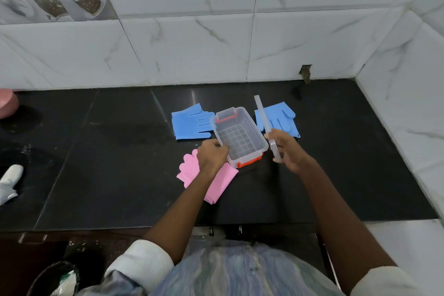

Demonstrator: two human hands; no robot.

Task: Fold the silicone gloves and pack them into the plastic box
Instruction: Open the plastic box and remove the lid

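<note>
A clear plastic box (252, 125) with orange latches stands open and empty on the black counter. My left hand (212, 155) grips its near left corner. My right hand (287, 149) holds the clear lid (263, 119) on edge, just right of the box. One blue silicone glove (189, 121) lies flat to the box's left. Another blue glove (282, 118) lies to the right, partly behind the lid. A pink glove (189, 172) lies flat under my left forearm, with a second pink piece (222, 184) beside it.
The black counter (108, 163) meets marble-tiled walls at the back and right. A pink round object (7, 103) sits at the far left edge. A white crumpled bag (9, 182) lies at the left. The counter's front edge runs below my arms.
</note>
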